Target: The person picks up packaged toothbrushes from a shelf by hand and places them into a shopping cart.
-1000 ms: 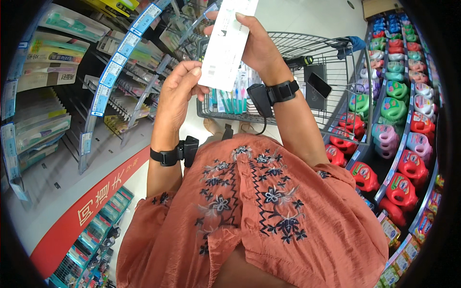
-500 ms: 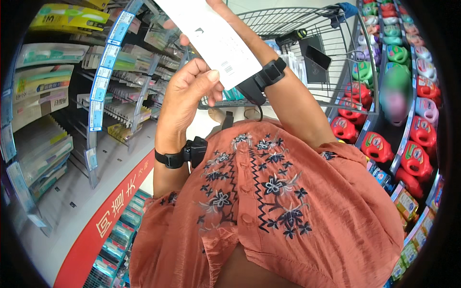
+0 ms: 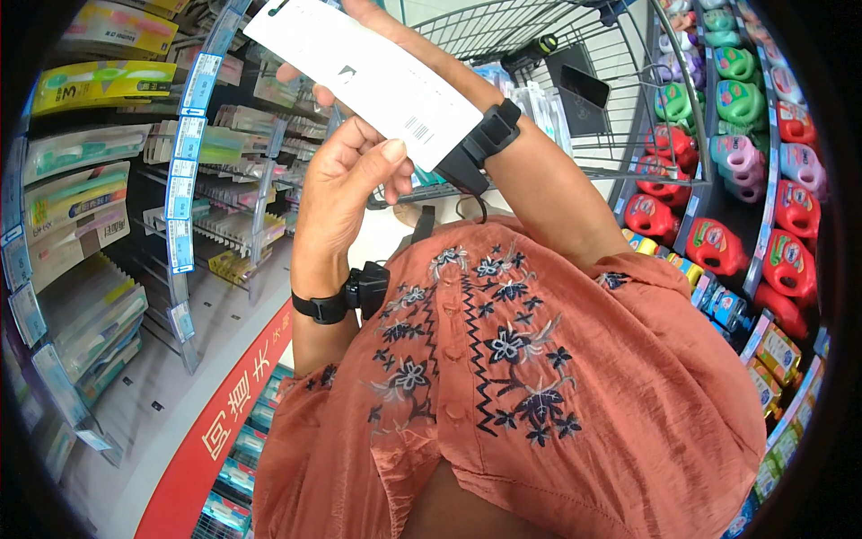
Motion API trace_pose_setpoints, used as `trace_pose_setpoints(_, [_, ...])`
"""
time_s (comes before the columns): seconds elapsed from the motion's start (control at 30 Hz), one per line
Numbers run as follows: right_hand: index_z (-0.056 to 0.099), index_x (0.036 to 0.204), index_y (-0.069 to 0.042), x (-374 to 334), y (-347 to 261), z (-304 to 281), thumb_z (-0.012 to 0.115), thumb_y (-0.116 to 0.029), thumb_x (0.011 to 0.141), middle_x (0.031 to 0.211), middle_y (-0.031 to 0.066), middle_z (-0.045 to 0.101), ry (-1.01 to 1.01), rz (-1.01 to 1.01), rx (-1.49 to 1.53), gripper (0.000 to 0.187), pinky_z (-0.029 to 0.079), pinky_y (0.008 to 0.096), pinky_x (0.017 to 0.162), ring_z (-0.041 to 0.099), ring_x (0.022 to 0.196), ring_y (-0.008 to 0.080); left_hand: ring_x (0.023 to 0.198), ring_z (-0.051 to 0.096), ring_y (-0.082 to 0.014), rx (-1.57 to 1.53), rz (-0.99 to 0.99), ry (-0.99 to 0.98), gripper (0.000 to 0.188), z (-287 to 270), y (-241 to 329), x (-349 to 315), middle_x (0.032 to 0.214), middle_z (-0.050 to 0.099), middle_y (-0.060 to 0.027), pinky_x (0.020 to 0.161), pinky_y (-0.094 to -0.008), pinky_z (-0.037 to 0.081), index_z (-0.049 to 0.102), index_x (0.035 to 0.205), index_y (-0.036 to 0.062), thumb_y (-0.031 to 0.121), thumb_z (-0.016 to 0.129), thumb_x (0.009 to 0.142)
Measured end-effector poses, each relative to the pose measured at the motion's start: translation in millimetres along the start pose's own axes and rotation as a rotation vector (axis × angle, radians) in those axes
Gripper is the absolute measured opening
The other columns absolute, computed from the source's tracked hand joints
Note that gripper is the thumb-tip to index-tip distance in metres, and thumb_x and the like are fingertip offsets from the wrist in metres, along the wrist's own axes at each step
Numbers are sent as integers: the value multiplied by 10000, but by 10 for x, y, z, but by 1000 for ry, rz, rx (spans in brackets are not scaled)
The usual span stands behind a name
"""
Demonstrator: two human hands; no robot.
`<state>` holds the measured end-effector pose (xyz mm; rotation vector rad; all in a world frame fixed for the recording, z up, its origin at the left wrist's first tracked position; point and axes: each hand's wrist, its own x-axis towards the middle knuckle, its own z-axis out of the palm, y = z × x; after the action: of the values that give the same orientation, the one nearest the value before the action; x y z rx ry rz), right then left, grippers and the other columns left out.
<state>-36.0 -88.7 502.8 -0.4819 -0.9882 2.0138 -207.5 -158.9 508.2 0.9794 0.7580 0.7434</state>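
A long white hanging pack [image 3: 377, 76], its back turned up, slants across the top middle; a small barcode and a hang hole show on it. My left hand [image 3: 346, 184] is closed at its lower left edge, thumb against the edge and fingers curled partly behind it. From the upper right, my right hand [image 3: 382, 20] reaches behind the pack and grips it, with fingertips showing past its left edge. Most of the right palm is hidden by the pack. Black straps with small devices sit on both wrists.
A wire shopping cart [image 3: 628, 135] stands ahead, holding a phone [image 3: 584, 85], a dark bottle [image 3: 530, 52] and several packs. To the left, shelves carry toothbrush packs [image 3: 103, 85] and blue-white price labels [image 3: 182, 171]. Red detergent bottles [image 3: 716, 245] line the right shelf.
The pack has tilted and come lower and further left in view, so its hang-hole end now shows. Both hands keep hold of it. The view has shifted slightly.
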Motion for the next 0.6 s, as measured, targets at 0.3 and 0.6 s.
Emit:
trace_pose_setpoints(0.3, [583, 1325, -12, 79, 35, -57, 286, -714, 994, 938, 90, 676, -42, 29, 67, 832, 580, 325, 552, 690, 691, 198, 686, 642, -121, -14, -2, -1, 207, 0, -22, -20, 843, 688, -73, 589, -227, 476, 618, 1018, 3, 189, 686, 956])
trace_pose_setpoints(0.6, [590, 1312, -9, 7, 59, -26, 308, -713, 991, 936, 92, 676, 68, -49, -9, 824, 576, 306, 585, 687, 735, 184, 693, 633, -113, -4, -21, 15, 211, 6, -101, -23, 844, 682, -67, 592, -233, 478, 615, 1017, 8, 204, 673, 963])
